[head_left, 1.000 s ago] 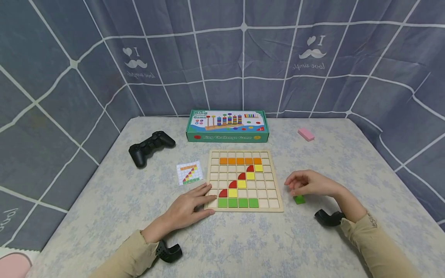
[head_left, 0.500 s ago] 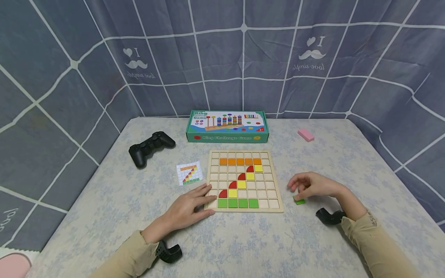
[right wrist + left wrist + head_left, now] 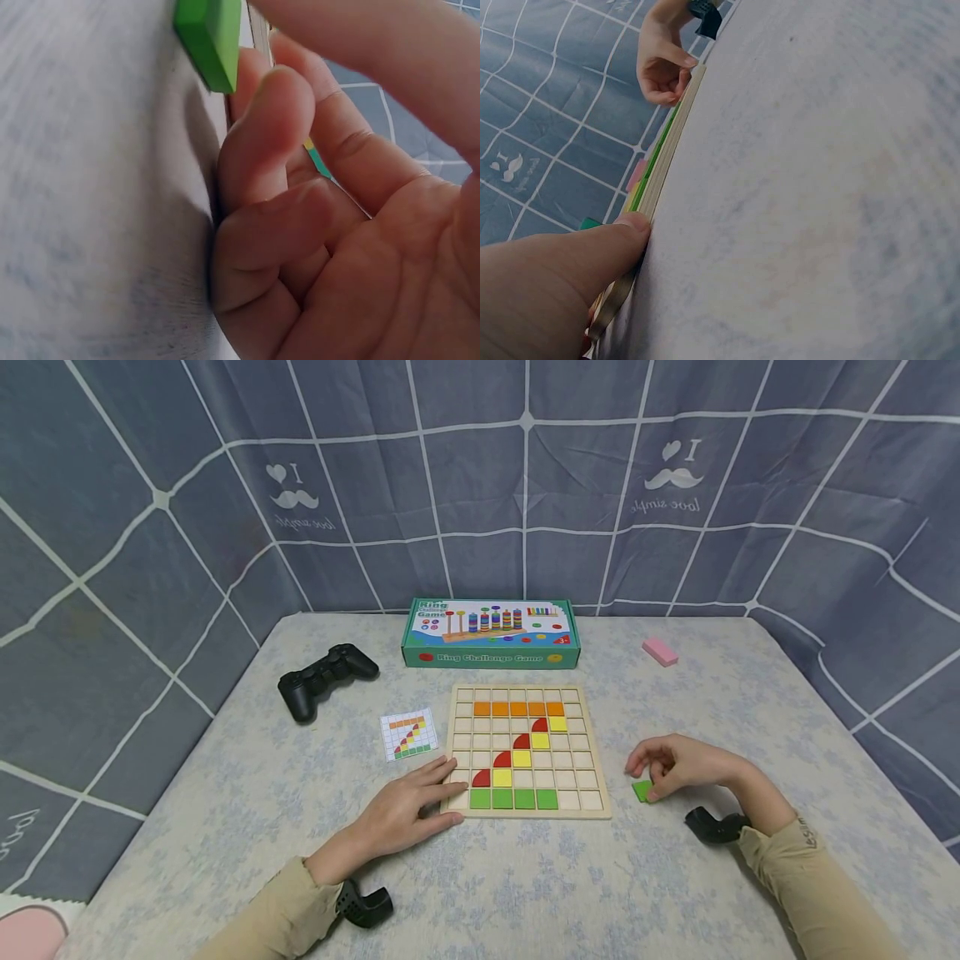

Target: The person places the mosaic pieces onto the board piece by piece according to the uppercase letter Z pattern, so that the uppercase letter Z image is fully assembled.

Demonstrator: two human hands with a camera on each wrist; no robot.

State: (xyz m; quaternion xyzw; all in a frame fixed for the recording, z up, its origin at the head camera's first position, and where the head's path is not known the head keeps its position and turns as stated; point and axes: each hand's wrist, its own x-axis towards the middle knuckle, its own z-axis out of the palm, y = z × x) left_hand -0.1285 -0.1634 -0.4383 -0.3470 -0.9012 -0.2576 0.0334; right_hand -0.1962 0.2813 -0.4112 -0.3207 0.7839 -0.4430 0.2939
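My left hand (image 3: 408, 803) rests flat with spread fingers at the lower left corner of a square wooden grid board (image 3: 604, 810). Its thumb (image 3: 622, 234) touches the board's front edge in the left wrist view. Set into the board are orange tiles (image 3: 518, 708), red quarter-circle tiles (image 3: 502, 760), yellow tiles (image 3: 521, 758) and green tiles (image 3: 524, 798). Right of the board, my right hand (image 3: 686, 763) holds a loose green square tile (image 3: 641, 790) near the tabletop, thumb at its edge and fingers curled. The right wrist view shows the tile (image 3: 211, 41) tilted; the thumb's tip is out of frame.
A printed pattern card (image 3: 408, 734) lies left of the board. Behind stands a green Ring Challenge Game box (image 3: 491, 633). A black game controller (image 3: 327, 680) sits at the far left and a pink block (image 3: 660, 652) at the far right. Grid-patterned cloth (image 3: 480, 485) surrounds the table.
My right hand has moved slightly right and down, its thumb shifting from over the green tile to its right edge. The left hand and the board tiles have stayed put.
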